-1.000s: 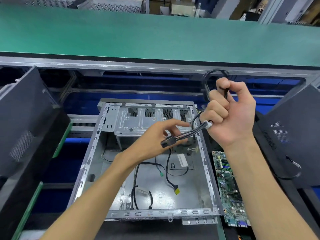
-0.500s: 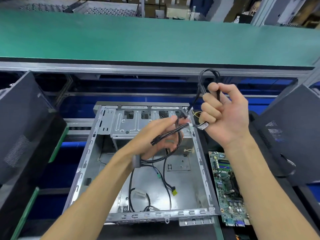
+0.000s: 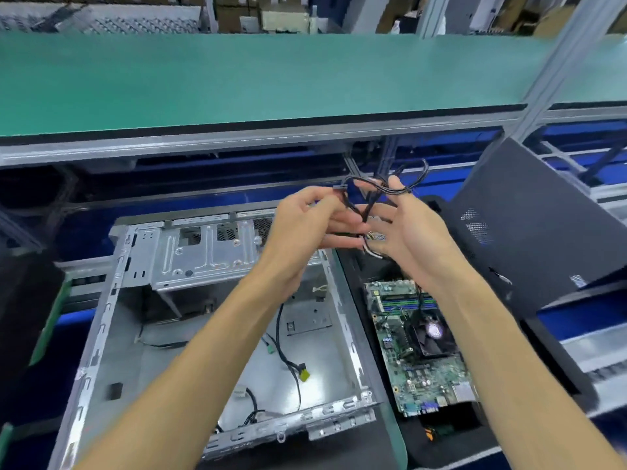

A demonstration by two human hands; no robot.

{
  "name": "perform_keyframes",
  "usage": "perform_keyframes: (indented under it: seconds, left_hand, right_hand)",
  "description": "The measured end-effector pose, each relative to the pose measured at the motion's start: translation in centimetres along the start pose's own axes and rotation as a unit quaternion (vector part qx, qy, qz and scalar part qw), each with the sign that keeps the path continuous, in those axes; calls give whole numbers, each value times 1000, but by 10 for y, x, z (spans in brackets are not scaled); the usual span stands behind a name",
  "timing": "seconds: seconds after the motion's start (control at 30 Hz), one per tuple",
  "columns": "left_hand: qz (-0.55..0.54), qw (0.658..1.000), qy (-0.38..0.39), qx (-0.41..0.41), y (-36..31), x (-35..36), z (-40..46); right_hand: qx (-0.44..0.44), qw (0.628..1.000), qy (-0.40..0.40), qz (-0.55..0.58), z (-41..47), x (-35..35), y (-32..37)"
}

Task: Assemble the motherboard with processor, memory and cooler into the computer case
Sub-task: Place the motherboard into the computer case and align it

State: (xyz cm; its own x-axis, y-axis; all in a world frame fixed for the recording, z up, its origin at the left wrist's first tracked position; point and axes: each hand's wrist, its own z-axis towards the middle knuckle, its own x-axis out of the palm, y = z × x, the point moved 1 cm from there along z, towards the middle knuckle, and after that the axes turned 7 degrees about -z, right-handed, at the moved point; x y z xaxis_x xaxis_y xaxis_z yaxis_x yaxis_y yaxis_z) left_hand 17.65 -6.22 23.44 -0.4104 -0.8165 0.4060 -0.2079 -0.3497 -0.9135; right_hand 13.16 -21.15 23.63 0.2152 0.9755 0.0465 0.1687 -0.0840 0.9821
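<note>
Both hands (image 3: pixel 356 222) together grip black cables (image 3: pixel 380 189) above the case (image 3: pixel 112 320); no readable labels

You stand on a factory assembly line: a green conveyor belt (image 3: pixel 237 79) beyond your hands (stacked cartons (image 3: pixel 234 11) behind it).
</note>
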Motion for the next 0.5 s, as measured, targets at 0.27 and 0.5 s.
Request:
perform_keyframes:
  seconds: [0.27,0.5]
  left_hand:
    - [22,1000,-18,-3,35,57,24]
    - [35,997,-3,-68,62,81,40]
  right_hand:
    - [-2,999,24,-29,-16,-65,-10]
    - [-64,978,0,-196,-30,-105,-32]
